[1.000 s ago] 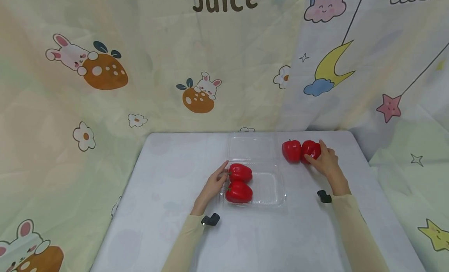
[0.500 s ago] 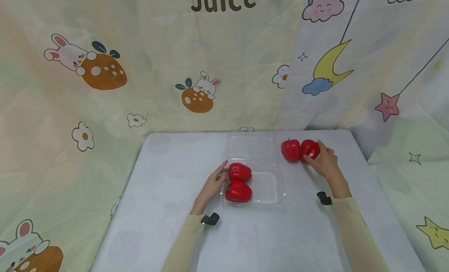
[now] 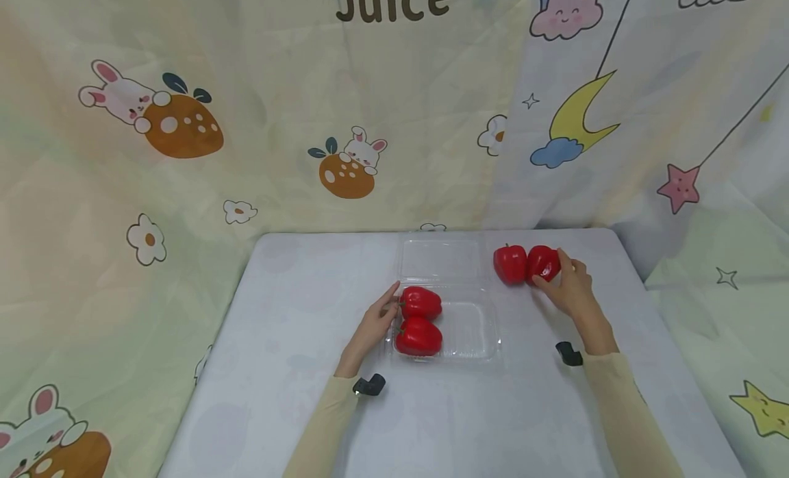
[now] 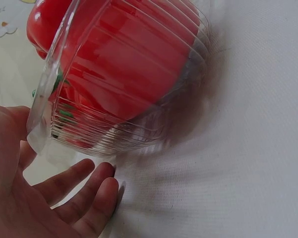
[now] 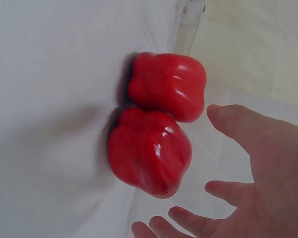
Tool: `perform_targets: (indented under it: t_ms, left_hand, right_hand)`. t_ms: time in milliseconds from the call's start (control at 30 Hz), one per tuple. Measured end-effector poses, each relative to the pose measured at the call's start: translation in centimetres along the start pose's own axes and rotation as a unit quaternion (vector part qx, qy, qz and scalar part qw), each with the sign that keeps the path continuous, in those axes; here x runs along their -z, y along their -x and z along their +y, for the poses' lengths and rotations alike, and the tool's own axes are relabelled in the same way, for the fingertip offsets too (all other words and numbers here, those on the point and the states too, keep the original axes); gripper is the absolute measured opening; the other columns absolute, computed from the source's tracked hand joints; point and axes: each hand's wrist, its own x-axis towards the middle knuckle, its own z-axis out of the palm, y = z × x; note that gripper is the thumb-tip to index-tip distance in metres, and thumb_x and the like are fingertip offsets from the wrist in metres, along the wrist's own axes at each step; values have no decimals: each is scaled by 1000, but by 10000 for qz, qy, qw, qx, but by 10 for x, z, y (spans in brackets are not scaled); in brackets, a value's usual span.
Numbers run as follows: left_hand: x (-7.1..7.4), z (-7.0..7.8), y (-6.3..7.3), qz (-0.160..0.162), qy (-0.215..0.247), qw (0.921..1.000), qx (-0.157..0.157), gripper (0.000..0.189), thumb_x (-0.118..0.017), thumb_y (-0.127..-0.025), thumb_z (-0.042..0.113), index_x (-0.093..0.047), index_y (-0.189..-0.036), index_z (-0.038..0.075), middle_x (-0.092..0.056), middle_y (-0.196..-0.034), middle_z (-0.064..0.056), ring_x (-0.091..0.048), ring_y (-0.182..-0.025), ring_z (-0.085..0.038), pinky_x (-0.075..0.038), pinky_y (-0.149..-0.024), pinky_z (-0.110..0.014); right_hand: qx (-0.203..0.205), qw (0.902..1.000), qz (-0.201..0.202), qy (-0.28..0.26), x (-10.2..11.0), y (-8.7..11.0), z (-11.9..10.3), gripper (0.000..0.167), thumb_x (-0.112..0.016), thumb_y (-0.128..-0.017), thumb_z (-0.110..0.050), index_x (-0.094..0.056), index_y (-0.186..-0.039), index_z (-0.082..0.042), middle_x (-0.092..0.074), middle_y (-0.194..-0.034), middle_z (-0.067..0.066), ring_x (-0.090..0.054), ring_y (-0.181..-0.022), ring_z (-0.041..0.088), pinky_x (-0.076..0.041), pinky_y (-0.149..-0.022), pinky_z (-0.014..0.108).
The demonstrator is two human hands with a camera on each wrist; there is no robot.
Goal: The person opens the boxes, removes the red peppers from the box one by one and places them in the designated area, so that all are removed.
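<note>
My left hand [image 3: 372,327] rests at the left rim of a clear plastic container [image 3: 473,329], fingers loosely extended. In the left wrist view the hand [image 4: 44,193] lies beside the ribbed container wall [image 4: 104,124], some fingers apart from it. Two red bell peppers [image 3: 419,337] lie on their sides in the container's left half, green stems toward that hand. Further right, two more red bell peppers sit side by side on the table. My right hand [image 3: 576,293] is spread around the right-hand pepper [image 3: 543,263]; the right wrist view shows a gap between fingers and pepper [image 5: 149,151].
The container's clear lid [image 3: 440,259] is folded back flat behind it. The left one of the outside peppers [image 3: 509,264] stands just right of that lid. A white cloth covers the table [image 3: 290,327], and a printed curtain [image 3: 277,122] hangs along its back edge.
My right wrist has come slightly nearer to me, the hand still around the same pepper. The left hand, the container and all the peppers keep their places.
</note>
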Motion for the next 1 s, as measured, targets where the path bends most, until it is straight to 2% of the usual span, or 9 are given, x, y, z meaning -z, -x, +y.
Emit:
perform_targets:
  t_ms: [433, 1000]
  left_hand:
    - [0, 1, 1, 3, -9, 10000, 5, 53, -48, -106, 31, -33, -156, 42, -57, -145, -11, -65, -122, -29, -53, -102, -50]
    - [0, 2, 1, 5, 6, 10000, 15, 53, -48, -106, 29, -34, -156, 39, -57, -145, -11, -65, -122, -30, -54, -100, -49]
  right_hand:
    - [216, 9997, 55, -101, -8, 12, -14, 95, -69, -92, -26, -7, -160, -1, -15, -153, 41, -22, -138, 61, -46, -93, 74]
    - [513, 9982, 173, -249, -17, 19, -31, 97, -74, -87, -19, -12, -159, -1, -19, -154, 37, -23, -140, 58, -48, -92, 72]
